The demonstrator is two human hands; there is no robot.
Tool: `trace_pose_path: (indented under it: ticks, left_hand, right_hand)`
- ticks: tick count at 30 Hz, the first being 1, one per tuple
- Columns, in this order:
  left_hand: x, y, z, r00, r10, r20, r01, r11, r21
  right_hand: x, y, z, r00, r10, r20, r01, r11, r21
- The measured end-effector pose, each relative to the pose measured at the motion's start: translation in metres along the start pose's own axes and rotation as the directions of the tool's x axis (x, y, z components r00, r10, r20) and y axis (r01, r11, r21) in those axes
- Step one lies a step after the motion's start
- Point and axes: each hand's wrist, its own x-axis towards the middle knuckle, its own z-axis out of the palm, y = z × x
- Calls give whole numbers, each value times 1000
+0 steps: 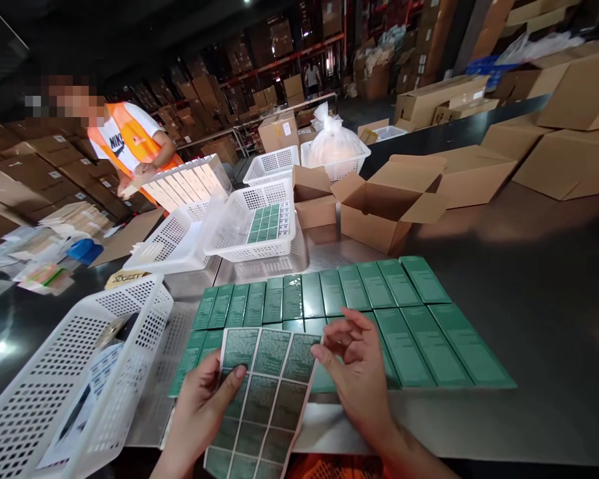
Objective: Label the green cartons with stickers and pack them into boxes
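Warehouse packing bench, steel top (529, 319). Label sheet (262, 399) at 6 o'clock, overlapping near edge of green boxes (379, 313) laid in rows. My left hand (199, 406) pinches sheet's left edge, thumb on top. My right hand (354, 366) at sheet's upper right corner, fingertips curled, working label; firm pinch cannot be confirmed. Advice: keep sheet flat, peel slowly from corner. White basket (80, 372) at 9 o'clock; co-worker's hand (142, 169) at 11 o'clock.

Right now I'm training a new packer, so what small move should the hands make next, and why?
Probably peel one label free: the left hand holds the green label sheet by its edge, and the right hand has its fingertips pinching at the sheet's top right corner, just above the rows of green boxes lying flat on the table.
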Motion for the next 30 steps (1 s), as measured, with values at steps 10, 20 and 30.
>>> trace_pose_path:
  ticks: [10,20,30]
  left_hand:
    - [-2,1,3,1000,-6,-3,6,1000,-7]
    - [-4,16,3,989,39,-139,-53,994,-99]
    - [0,22,3,982,72,-176,-80,996,-38]
  right_hand:
    - [1,-3,-2,989,138,60,-141,989,37]
    - [-16,20,-11,984,-122,133,168,889,-427]
    - [5,28,-25,845,-7,535,420,627,-656]
